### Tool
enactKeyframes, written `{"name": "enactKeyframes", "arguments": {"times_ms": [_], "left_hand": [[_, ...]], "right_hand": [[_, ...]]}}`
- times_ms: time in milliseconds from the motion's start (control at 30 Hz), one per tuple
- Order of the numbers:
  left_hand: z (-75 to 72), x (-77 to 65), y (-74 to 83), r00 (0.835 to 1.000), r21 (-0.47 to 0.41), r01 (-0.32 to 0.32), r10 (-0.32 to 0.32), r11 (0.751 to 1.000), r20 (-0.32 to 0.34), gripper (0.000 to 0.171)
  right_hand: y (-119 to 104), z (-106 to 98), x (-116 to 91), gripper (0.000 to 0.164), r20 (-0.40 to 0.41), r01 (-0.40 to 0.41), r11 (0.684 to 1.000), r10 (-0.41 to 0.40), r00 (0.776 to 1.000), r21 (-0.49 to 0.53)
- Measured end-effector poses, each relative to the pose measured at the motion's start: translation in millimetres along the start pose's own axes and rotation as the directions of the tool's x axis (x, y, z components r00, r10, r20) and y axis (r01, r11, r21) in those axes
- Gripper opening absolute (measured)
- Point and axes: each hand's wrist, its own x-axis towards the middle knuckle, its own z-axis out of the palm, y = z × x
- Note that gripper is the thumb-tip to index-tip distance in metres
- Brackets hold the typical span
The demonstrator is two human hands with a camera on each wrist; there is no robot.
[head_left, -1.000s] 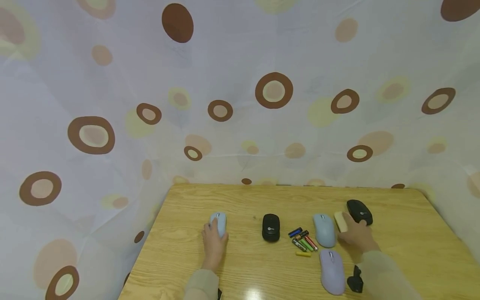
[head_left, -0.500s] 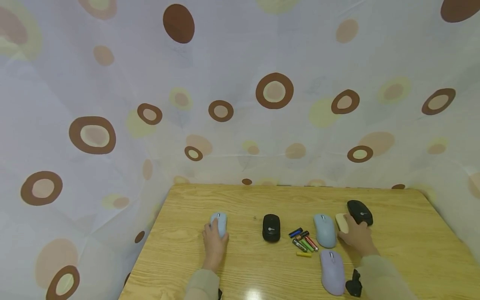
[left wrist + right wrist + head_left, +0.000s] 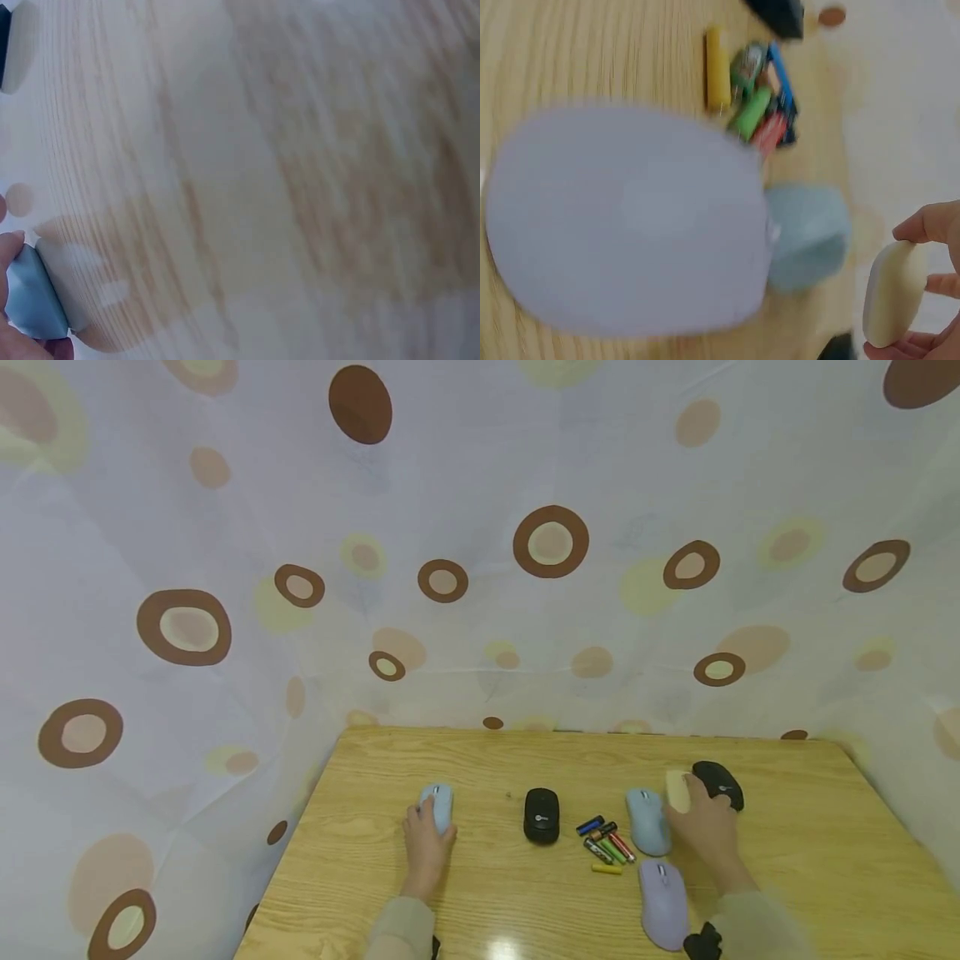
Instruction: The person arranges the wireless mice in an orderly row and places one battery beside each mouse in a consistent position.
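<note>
On the left side of the table, my left hand holds a small light blue computer mouse, thumb on its right side and a finger over its top. That same blue mouse shows at the lower left of the left wrist view. At the right, my right hand grips a cream computer mouse by its sides. In the right wrist view the cream mouse is seen edge-on, between thumb and fingers. A black mouse lies just beyond my right hand.
Left of my right hand lie a larger blue mouse and a lavender mouse. Several loose batteries lie beside them, with a yellow battery nearest. A black mouse stands mid-table. A spotted curtain surrounds the table.
My right hand has shifted slightly left and away from me, carrying the cream mouse along; the mouse now sits farther from the black one. The left hand stays in place on its blue mouse.
</note>
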Motion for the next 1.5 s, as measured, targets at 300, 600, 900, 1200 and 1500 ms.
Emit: {"name": "enactKeyframes", "arguments": {"times_ms": [300,600,900,1200,1500], "left_hand": [[-3.2,2.9,0.5,1.000,0.011,-0.009,0.009,1.000,0.011,0.060],[-5.3,2.7,2.4,1.000,0.016,-0.006,0.006,1.000,0.008,0.059],[-3.9,3.9,0.6,1.000,0.021,0.003,-0.003,1.000,0.004,0.060],[-5.2,2.7,0.2,1.000,0.021,-0.003,0.003,1.000,0.011,0.060],[-4.8,1.6,0.6,1.000,0.000,0.008,-0.008,1.000,0.023,0.062]], "right_hand": [[-72.2,32.1,-44.0,0.068,0.117,0.041,0.997,-0.048,0.992,0.061],[-115.1,73.9,-81.8,0.065,0.161,0.110,0.993,-0.116,0.980,0.048],[-123.5,99.2,-99.3,0.067,0.177,0.169,0.984,-0.177,0.968,0.062],[-126.6,114.7,-103.8,0.070,0.165,0.147,0.989,-0.149,0.975,0.023],[-127.7,123.4,-104.4,0.071,0.150,0.145,0.989,-0.141,0.979,-0.017]]}}
